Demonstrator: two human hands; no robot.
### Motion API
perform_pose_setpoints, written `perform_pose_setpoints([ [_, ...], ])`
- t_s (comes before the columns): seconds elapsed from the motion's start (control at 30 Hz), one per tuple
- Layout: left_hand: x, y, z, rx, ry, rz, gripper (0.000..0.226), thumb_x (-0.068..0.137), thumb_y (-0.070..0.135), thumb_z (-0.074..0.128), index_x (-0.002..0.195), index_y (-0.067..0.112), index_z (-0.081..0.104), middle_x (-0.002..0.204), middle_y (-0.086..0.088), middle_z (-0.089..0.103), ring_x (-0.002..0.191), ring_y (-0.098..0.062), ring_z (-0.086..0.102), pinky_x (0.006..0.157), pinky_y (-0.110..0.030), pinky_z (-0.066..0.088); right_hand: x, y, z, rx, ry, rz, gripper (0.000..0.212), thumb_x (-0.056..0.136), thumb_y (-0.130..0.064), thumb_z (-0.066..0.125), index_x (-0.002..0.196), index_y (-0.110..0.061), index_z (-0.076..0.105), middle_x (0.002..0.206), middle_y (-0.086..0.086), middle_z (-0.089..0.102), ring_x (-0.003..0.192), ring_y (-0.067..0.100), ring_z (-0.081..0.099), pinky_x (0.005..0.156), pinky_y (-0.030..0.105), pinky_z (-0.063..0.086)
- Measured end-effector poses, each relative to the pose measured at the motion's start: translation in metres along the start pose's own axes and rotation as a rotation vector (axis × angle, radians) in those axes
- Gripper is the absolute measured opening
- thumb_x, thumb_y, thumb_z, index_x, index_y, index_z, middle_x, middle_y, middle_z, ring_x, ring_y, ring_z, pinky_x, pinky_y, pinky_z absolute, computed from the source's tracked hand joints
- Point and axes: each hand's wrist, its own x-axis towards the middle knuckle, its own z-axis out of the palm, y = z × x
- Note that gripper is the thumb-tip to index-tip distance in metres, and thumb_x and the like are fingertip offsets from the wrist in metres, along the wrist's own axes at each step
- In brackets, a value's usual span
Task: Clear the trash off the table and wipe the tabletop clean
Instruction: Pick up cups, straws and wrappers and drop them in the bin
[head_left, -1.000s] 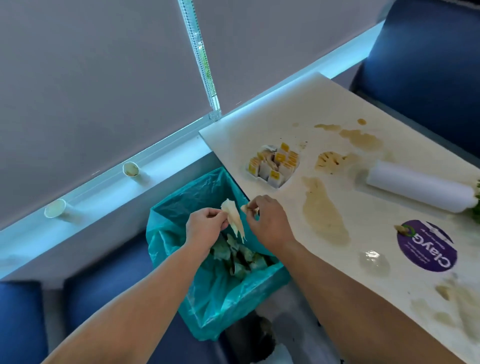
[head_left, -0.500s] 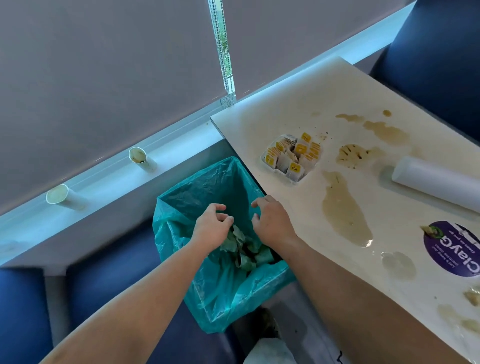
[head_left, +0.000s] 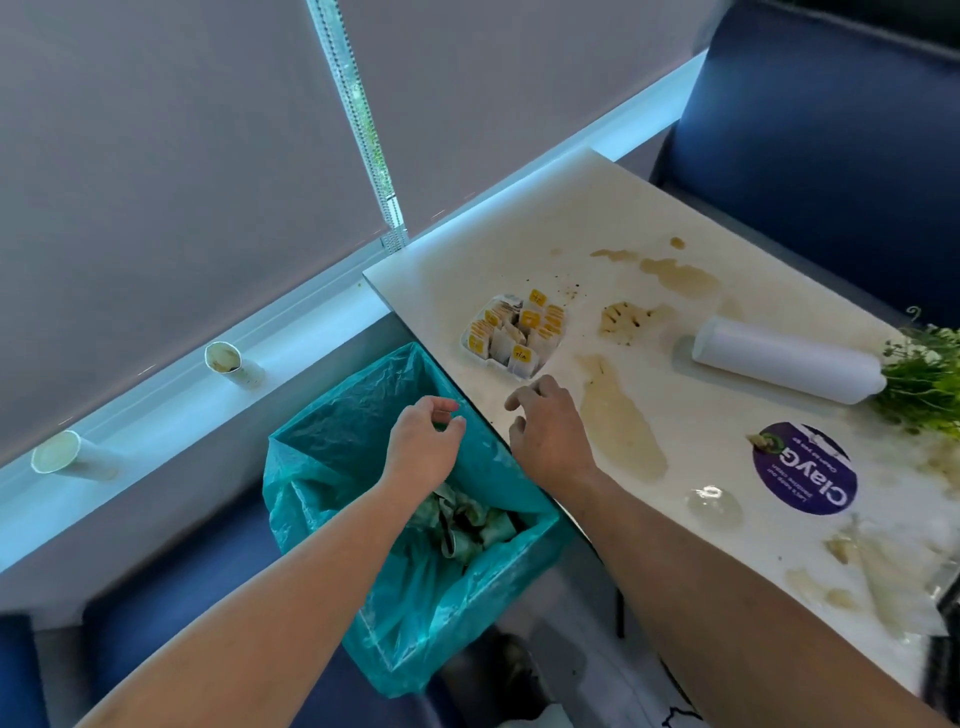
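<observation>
Left hand: the left hand (head_left: 421, 441) hangs over the mouth of the bin, fingers loosely curled, holding nothing.
Right hand: the right hand (head_left: 545, 436) hovers at the near edge of the surface (head_left: 545, 234), fingers relaxed and slightly bent, also empty; it is just short of the sachet tray.
Bin: a bin lined with a teal bag (head_left: 332, 457) stands against the surface's edge, with crumpled scraps (head_left: 467, 525) lying in its bottom.
Sachet tray: a small white tray (head_left: 514, 330) packed with yellow-tabbed sachets sits near the surface's left edge. It is probably very light, with thin walls that flex, and the loose sachets would spill if it tipped. Best taken by two opposite rims and kept level.
White cylinder: a white cylinder (head_left: 784, 358) lies on its side further right, its far end touching the greens. It looks stiff, smooth and prone to roll, so grip it round the middle.
Greens: a leafy bunch (head_left: 924, 384) lies at the right border. It looks soft and limp and is best gathered from below, not pinched.
Spills: brown pools (head_left: 621, 421) and a clear puddle (head_left: 714, 501) are spread across the surface, and look wet and slick. No cloth is in view.
Sticker: a purple round label (head_left: 802, 467) lies flat on the surface and is likely fixed, not trash.
Ledge: two paper cups (head_left: 231, 364) (head_left: 67, 457) lie on their sides on the window ledge, off the surface.
</observation>
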Motion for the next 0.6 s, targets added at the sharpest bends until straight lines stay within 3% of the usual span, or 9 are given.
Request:
perform_pose_setpoints([
  [0.13,-0.004,0.029,0.019,0.006,-0.037,0.044,0.018,0.097,0.029,0.065,0.115,0.028,0.066,0.109,0.007,0.064,0.095,-0.01,0.061,0.083,-0.025,0.042,-0.008,0.017,-0.027,-0.025,0.051,0.05,0.025,0.093,-0.01,0.059,0.115,-0.015,0.068,0.117,0.005,0.053,0.109,0.026,0.051,0.092,0.041,0.049],
  [0.23,-0.01,0.055,0.04,0.022,-0.069,0.092,0.017,0.097,0.031,0.065,0.114,0.031,0.065,0.11,0.008,0.063,0.088,-0.002,0.059,0.081,-0.025,0.041,-0.018,0.036,-0.051,-0.03,0.1,0.095,0.025,0.092,-0.011,0.06,0.115,-0.014,0.068,0.117,0.005,0.053,0.108,0.025,0.05,0.092,0.04,0.05],
  [0.43,-0.034,0.102,0.09,0.052,-0.161,0.212,0.017,0.096,0.031,0.066,0.112,0.031,0.065,0.108,0.009,0.064,0.092,-0.007,0.062,0.08,-0.024,0.041,-0.05,0.084,-0.097,-0.032,0.199,0.178,0.026,0.092,-0.012,0.063,0.117,-0.014,0.068,0.118,0.004,0.053,0.107,0.023,0.05,0.089,0.039,0.052],
  [0.6,-0.061,0.133,0.131,0.079,-0.227,0.258,0.018,0.096,0.034,0.065,0.114,0.033,0.065,0.11,0.01,0.061,0.087,0.0,0.059,0.078,-0.024,0.042,-0.085,0.123,-0.128,-0.02,0.271,0.257,0.024,0.09,-0.011,0.064,0.114,-0.014,0.068,0.116,0.004,0.053,0.104,0.023,0.051,0.088,0.037,0.051],
])
